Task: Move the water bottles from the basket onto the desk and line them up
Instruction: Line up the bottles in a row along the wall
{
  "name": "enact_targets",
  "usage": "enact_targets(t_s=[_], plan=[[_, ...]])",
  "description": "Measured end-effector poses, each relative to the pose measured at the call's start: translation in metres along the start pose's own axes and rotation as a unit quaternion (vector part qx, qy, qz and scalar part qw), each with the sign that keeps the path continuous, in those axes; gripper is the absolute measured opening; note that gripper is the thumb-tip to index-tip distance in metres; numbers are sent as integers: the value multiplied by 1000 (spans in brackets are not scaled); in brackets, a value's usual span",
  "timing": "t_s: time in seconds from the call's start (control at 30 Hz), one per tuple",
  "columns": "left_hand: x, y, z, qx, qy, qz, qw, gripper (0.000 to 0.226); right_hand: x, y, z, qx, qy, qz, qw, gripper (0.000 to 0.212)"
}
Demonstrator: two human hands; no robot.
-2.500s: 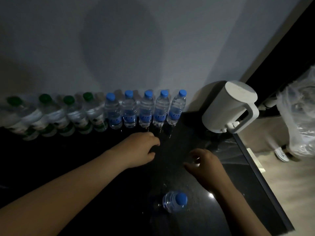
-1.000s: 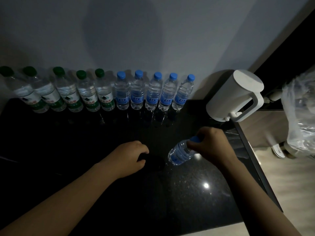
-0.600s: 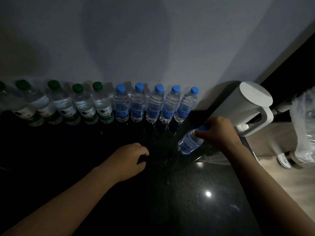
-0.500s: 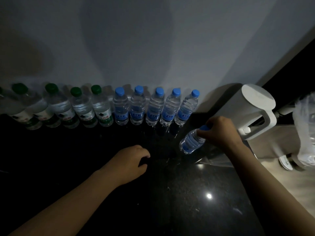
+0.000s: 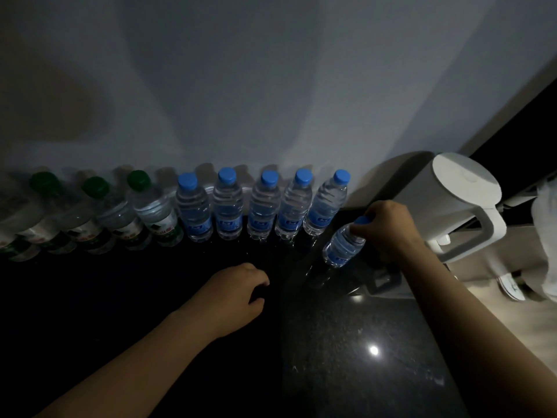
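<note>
A row of water bottles stands against the wall on the black desk (image 5: 346, 351): several green-capped ones (image 5: 153, 212) on the left, several blue-capped ones (image 5: 262, 206) to their right. My right hand (image 5: 388, 230) grips the cap end of another blue-capped bottle (image 5: 342, 247), tilted, just right of the row's last bottle (image 5: 325, 203). Whether its base touches the desk I cannot tell. My left hand (image 5: 235, 300) rests on the desk in front of the row, fingers loosely curled, holding nothing. No basket is in view.
A white kettle (image 5: 452, 203) stands at the desk's far right corner, close behind my right hand. The desk's right edge drops to a pale floor with a shoe (image 5: 509, 285) and a plastic bag (image 5: 545, 233).
My right hand picked the lying blue-capped bottle off the desk's front and carried it back toward the right end of the row. My left hand drew back slightly and stayed on the desk.
</note>
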State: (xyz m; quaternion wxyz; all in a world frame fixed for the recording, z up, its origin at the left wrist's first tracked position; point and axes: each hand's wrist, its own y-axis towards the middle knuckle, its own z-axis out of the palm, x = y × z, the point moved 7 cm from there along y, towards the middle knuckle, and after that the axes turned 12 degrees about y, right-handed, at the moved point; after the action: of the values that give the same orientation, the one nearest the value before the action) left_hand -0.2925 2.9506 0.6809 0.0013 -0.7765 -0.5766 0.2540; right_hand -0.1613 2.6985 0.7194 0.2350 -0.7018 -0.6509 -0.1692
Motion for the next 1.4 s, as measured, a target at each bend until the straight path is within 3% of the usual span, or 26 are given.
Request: enact_targets(t_s=[0.67,1.4], plan=[[14,44,13,16,-15,-6,1000,31,-17,85,5,-35,3,32,999,24],[12,65,17,16,-14,-2,1000,32,-25,99,3,-66,21,15,998,23]])
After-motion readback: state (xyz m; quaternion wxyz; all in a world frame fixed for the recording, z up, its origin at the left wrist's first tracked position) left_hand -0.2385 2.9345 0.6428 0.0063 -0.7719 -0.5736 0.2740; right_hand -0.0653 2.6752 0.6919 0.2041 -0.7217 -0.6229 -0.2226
